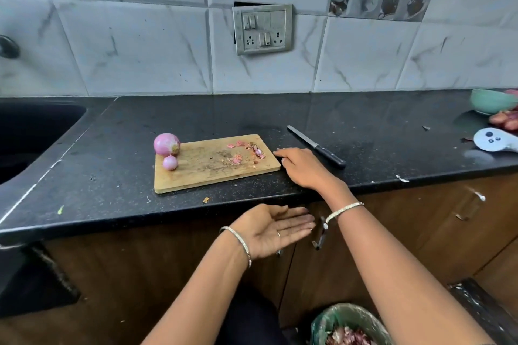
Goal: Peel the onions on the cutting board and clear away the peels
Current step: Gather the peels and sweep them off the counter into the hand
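A wooden cutting board (196, 176) lies on the black counter. Two peeled pink onions stand at its left end: a large onion (166, 144) and a small onion (170, 162). Scraps of pink peel (246, 152) are scattered near the board's right end. My right hand (301, 166) rests flat on the counter against the board's right edge, fingers straight. My left hand (273, 228) is held palm up with straight fingers just below the counter's front edge, holding nothing.
A black-handled knife (316, 150) lies on the counter right of the board. A bin (350, 326) with onion peels stands on the floor below. A green bowl (490, 101), unpeeled onions (506, 120) and a white controller (494, 140) sit far right. A sink (33, 131) is at left.
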Available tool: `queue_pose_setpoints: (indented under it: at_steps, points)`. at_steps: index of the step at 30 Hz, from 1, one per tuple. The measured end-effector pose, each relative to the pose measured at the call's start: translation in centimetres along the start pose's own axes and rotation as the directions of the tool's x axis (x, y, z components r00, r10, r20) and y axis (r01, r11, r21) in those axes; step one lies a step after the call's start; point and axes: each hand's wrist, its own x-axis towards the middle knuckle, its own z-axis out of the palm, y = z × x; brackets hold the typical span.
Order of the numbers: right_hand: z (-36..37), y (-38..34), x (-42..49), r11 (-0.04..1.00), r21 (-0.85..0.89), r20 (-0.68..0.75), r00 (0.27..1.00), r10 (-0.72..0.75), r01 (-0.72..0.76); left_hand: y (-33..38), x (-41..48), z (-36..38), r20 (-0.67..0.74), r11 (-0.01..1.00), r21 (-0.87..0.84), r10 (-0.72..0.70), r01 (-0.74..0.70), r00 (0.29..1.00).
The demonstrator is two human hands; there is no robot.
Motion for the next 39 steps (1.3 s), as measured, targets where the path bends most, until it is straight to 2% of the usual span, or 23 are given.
queue_pose_setpoints:
  at_steps: [3,6,11,13,16,19,23,26,28,30,35,39]
  points:
    - [-0.1,-0.3,-3.5,0.999,0.028,-0.044,0.999,-0.015,0.017,-0.8,2.0,0.0,0.002,0.973,-0.232,-0.001,0.002,1.0]
    - [0.6,-0.9,-7.3,0.996,0.083,-0.118,0.993,-0.024,0.034,-1.4,3.2,0.6,0.022,0.937,-0.349,0.03,-0.021,0.999]
    - [1.2,-3.1,-11.5,0.985,0.163,-0.192,0.981,-0.029,0.061,-1.2,3.6,1.5,0.057,0.918,-0.396,0.013,0.011,0.998]
    - [0.5,-4.2,-11.8,0.966,0.252,-0.216,0.976,-0.009,0.065,-1.1,3.1,1.6,0.084,0.912,-0.409,0.0,0.034,0.996]
    - [-1.2,-5.0,-10.0,0.91,0.406,-0.288,0.957,0.035,0.089,-0.7,2.5,1.8,0.092,0.911,-0.41,0.007,0.032,0.996]
    - [-2.0,-4.8,-5.7,0.913,0.393,-0.329,0.944,0.026,0.112,0.1,1.2,2.0,0.147,0.928,-0.371,0.021,0.036,0.989]
    - [-1.7,-4.5,0.2,0.951,0.293,-0.22,0.975,-0.033,0.099,2.6,-1.3,1.1,0.156,0.938,-0.347,0.047,0.01,0.987]
    - [-1.8,-4.6,3.0,0.99,0.093,0.015,0.994,-0.105,0.103,4.1,-2.6,0.2,0.094,0.921,-0.386,0.1,-0.056,0.99]
    - [-1.8,-4.6,4.4,0.989,-0.056,0.179,0.976,-0.122,0.134,4.9,-3.2,-0.3,0.055,0.907,-0.41,0.132,-0.099,0.99]
    - [-1.9,-4.5,5.3,0.983,-0.111,0.264,0.958,-0.115,0.148,5.6,-3.7,-0.8,0.021,0.906,-0.405,0.145,-0.124,0.989]
    - [-2.1,-4.9,6.1,0.966,-0.209,0.301,0.95,-0.082,0.149,6.7,-4.5,-1.3,-0.056,0.906,-0.39,0.157,-0.167,0.986]
    - [-2.0,-5.2,6.5,0.962,-0.226,0.193,0.975,-0.109,0.153,7.1,-4.5,-1.3,-0.083,0.911,-0.37,0.163,-0.182,0.983]
